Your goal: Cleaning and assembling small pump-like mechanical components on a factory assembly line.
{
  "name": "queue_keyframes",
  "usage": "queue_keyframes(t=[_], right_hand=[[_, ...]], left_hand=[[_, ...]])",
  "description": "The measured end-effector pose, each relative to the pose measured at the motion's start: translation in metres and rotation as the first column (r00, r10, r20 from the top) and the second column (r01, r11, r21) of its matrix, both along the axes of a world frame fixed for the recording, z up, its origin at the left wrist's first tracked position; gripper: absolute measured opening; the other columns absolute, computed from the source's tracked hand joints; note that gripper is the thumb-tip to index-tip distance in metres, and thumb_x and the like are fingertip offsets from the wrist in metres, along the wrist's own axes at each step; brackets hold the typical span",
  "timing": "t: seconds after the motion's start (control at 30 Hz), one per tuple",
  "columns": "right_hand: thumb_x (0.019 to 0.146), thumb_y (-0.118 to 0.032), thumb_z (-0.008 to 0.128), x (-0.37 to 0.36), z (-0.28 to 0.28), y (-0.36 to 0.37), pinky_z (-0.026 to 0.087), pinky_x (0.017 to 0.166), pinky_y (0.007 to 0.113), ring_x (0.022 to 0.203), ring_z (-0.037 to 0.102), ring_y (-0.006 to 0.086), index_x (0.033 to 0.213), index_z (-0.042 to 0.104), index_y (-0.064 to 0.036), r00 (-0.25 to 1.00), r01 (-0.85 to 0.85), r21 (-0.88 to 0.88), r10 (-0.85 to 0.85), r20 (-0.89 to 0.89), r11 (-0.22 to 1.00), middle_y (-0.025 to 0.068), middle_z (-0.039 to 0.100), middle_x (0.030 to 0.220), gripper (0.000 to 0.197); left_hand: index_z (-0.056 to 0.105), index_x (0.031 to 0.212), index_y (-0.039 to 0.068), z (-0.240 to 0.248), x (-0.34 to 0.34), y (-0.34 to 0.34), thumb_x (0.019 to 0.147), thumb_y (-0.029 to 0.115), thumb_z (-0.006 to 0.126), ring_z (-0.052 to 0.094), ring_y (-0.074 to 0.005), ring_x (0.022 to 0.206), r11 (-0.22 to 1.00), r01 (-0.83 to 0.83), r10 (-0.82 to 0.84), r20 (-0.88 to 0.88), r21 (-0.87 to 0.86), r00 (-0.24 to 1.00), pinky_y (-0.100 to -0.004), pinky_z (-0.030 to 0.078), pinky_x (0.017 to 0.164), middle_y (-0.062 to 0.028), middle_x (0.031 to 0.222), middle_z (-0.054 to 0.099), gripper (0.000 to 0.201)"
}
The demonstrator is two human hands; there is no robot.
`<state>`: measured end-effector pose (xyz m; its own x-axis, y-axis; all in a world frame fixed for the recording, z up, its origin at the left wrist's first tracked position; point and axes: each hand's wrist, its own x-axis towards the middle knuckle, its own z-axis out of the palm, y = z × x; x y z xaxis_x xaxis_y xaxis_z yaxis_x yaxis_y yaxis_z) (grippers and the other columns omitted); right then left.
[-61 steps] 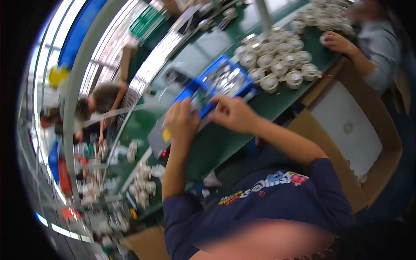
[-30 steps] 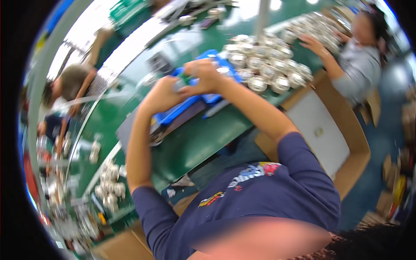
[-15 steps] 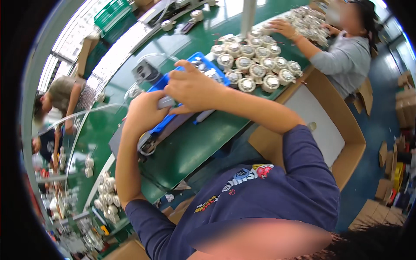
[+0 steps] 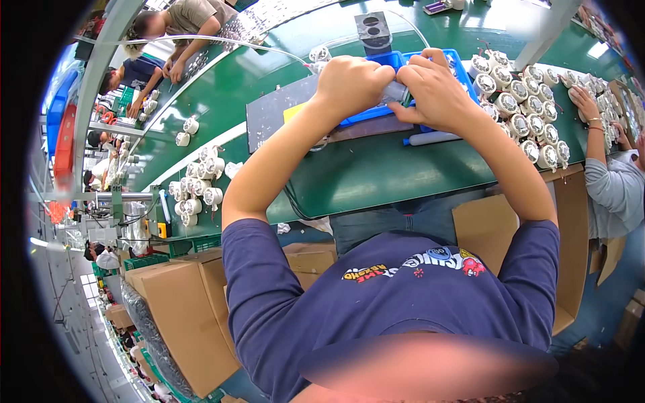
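Over the far side of the green bench, my left hand [image 4: 354, 84] and my right hand [image 4: 435, 92] meet with fingers closed. Between them is a small, pale, translucent piece [image 4: 394, 94], mostly covered by my fingers, so its kind does not show. Behind and beneath the hands stands a blue plastic bin [image 4: 463, 70] with small parts in it. A grey stick-shaped tool with a blue end [image 4: 433, 138] lies on the bench below my right hand. Left of the bin is a dark flat plate [image 4: 265, 121] with a yellow patch.
Many round white motor-like units [image 4: 521, 125] stand right of the bin, and more [image 4: 196, 185] at the left. A dark block with two round holes [image 4: 373, 30] stands behind the bin. An open cardboard box [image 4: 571, 248] is at the right. Co-workers sit at far left and right.
The whole view has swung round, so the bench now runs more level across the picture. Both hands stay together around the pale piece.
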<state>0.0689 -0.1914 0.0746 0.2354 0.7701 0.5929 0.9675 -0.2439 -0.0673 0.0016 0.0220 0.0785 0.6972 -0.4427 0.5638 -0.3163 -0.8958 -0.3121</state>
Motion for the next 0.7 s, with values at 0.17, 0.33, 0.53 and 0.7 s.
queue_keyframes(t=[0.17, 0.33, 0.53, 0.7], right_hand=[[0.085, -0.040, 0.077, 0.006, 0.003, -0.009, 0.032, 0.111, 0.043, 0.082, 0.055, 0.0231, 0.094, 0.061, -0.0100, 0.990, -0.141, 0.034, 0.141, 0.001, 0.989, 0.0053, 0.061, 0.078, 0.036], [0.088, -0.042, 0.076, 0.010, 0.006, -0.023, 0.029, 0.112, 0.044, 0.093, 0.056, 0.0257, 0.107, 0.063, -0.0091, 0.992, 0.079, -0.064, -0.084, -0.095, 0.995, 0.0067, 0.064, 0.092, 0.040], [0.090, -0.045, 0.073, -0.022, 0.019, -0.043, 0.027, 0.114, 0.047, 0.118, 0.053, 0.0270, 0.126, 0.063, -0.0083, 0.980, 0.177, 0.177, -0.191, 0.064, 0.968, 0.0085, 0.064, 0.121, 0.052], [0.089, -0.034, 0.071, -0.050, -0.014, -0.058, 0.034, 0.110, 0.045, 0.113, 0.056, 0.0277, 0.121, 0.063, -0.0079, 0.983, 0.168, 0.479, -0.185, -0.011, 0.862, 0.0080, 0.067, 0.120, 0.042]], left_hand=[[0.055, 0.069, 0.016, 0.006, 0.003, 0.011, 0.073, 0.021, 0.075, 0.064, -0.0243, 0.054, 0.985, 0.168, -0.168, -0.016, -0.042, 0.986, -0.0369, 0.049, 0.052, 0.0012, 0.061, 0.063, 0.020], [0.060, 0.073, 0.015, 0.003, -0.008, 0.031, 0.072, 0.020, 0.074, 0.064, -0.0256, 0.055, 0.986, -0.109, 0.108, -0.012, -0.123, 0.994, -0.0367, 0.049, 0.053, 0.0009, 0.063, 0.066, 0.015], [0.063, 0.073, 0.010, 0.013, -0.036, 0.015, 0.075, 0.015, 0.075, 0.055, -0.0213, 0.053, 0.827, -0.019, 0.004, -0.027, -0.562, 1.000, -0.0345, 0.046, 0.053, -0.0004, 0.061, 0.061, 0.013], [0.061, 0.081, 0.008, 0.037, -0.041, 0.002, 0.090, 0.020, 0.064, 0.051, -0.0209, 0.062, 0.210, 0.028, -0.293, -0.035, -0.977, 0.955, -0.0354, 0.045, 0.063, -0.0024, 0.066, 0.056, 0.015]])
